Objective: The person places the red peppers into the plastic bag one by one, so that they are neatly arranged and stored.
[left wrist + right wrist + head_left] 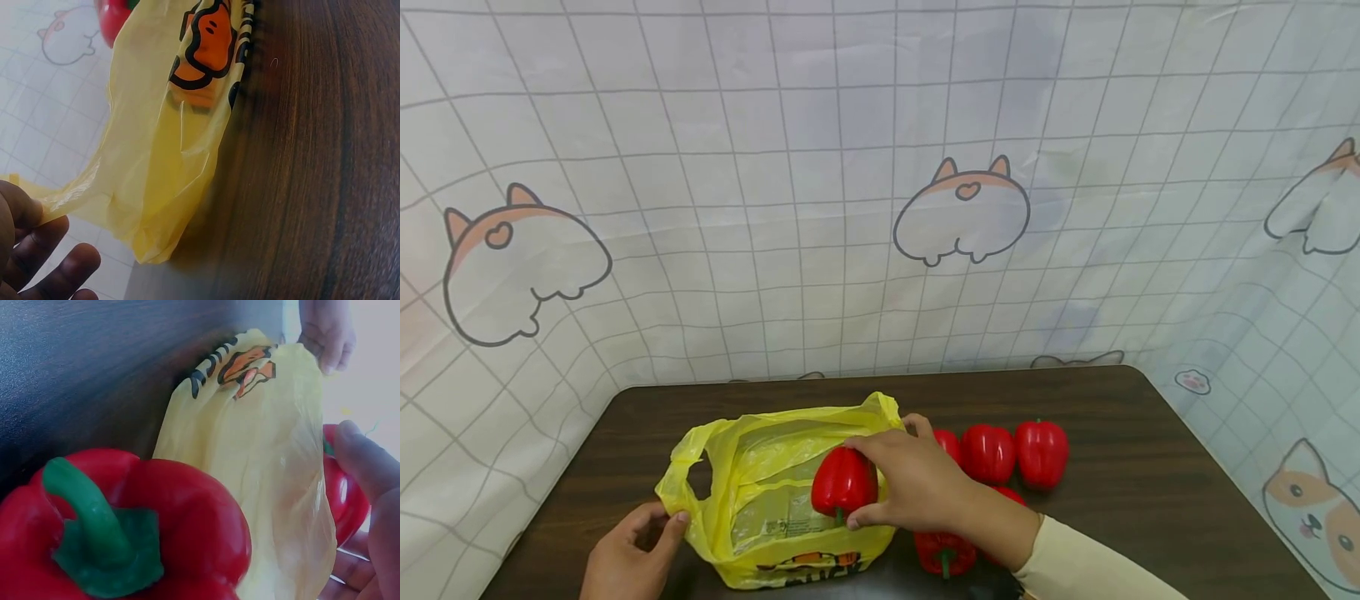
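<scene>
A yellow plastic bag point(752, 558) with an orange and black print stands with its mouth spread on the table. My left hand point(638, 546) pinches the bag's left handle edge between thumb and finger, as the left wrist view also shows. At the right side of the mouth, my right hand point(917, 479) grips a red bell pepper point(842, 483) with a green stem, thumb below and fingers above. In the head view the pepper overlaps the bag's opening. A close bell pepper point(187, 512) fills the lower left of the right wrist view, beside the bag.
Several more red bell peppers lie right of the bag, among them one at the far right point(1042, 454) and one near the front point(945, 554), partly behind my right forearm. The dark wooden table point(1120, 517) ends at a patterned cloth backdrop point(842, 325).
</scene>
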Demonstrator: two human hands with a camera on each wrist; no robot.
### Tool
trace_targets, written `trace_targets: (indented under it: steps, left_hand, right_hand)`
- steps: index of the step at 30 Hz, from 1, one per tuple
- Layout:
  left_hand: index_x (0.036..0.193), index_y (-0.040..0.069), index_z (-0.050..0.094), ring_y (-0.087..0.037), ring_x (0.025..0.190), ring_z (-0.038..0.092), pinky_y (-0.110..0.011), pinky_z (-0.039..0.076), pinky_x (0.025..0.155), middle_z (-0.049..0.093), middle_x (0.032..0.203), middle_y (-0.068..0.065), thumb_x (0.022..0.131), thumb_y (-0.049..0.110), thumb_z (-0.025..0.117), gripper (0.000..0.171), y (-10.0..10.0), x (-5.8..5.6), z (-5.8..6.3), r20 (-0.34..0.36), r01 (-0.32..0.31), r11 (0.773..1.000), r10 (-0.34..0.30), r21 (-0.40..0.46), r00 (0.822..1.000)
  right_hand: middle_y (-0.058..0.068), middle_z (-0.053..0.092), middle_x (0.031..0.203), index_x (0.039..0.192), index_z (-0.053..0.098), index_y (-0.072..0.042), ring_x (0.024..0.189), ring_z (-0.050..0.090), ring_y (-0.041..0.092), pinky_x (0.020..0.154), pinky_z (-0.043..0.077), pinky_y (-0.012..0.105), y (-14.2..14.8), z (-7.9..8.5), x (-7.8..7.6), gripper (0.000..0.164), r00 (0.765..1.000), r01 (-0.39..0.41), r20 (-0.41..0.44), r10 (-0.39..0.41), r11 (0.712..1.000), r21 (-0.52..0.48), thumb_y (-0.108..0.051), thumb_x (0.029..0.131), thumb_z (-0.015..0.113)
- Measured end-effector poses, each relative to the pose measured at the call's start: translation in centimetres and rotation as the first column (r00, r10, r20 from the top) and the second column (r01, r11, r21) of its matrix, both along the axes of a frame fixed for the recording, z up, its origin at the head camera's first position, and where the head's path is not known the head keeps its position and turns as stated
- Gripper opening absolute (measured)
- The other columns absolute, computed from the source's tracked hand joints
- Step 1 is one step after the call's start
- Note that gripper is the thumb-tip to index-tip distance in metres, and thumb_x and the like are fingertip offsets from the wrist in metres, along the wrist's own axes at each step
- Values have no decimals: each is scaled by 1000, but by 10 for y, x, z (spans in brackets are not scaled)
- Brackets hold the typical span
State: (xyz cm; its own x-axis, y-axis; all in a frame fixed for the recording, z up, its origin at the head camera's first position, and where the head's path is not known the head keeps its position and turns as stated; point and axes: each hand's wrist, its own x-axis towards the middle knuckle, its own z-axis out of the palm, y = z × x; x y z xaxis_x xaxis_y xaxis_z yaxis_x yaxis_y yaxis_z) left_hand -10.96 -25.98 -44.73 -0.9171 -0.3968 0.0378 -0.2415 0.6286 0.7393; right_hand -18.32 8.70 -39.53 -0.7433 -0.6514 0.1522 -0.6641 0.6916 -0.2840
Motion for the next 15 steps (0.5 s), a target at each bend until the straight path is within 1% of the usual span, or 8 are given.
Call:
trace_targets:
  steps: [4,8,13,15]
  left_hand:
    - [111,2,74,-15,74,65,-30,50,58,75,89,-5,98,36,72,37,0,-1,0,-3,0,1000,0,-8,1000]
    - [111,2,73,-16,75,66,-30,50,59,75,90,-5,98,37,72,37,-1,-1,-1,-4,-2,1000,2,-14,1000]
    - [111,1,73,-16,75,66,-31,50,59,74,90,-5,98,40,70,40,-2,-2,-1,5,3,1000,-3,-17,1000]
    - [111,2,73,-16,75,66,-31,50,59,74,90,-6,98,40,70,41,-2,-2,-1,8,3,1000,-2,-15,1000]
  right_hand:
    - [-11,65,132,144,58,-21,120,59,12,109,24,60,1,-2,1,83,1000,-23,-3,23,1000,16,-64,77,84]
    - [-14,65,131,142,60,-24,120,58,12,106,24,59,4,-3,0,81,998,-54,22,54,998,14,-64,76,84]
    - [-17,64,128,141,61,-26,118,56,12,100,27,56,7,-6,0,80,996,-77,37,75,996,42,-65,74,84]
    - [-17,64,128,141,60,-26,119,56,12,101,27,57,7,-6,0,81,996,-79,42,76,995,61,-65,74,84]
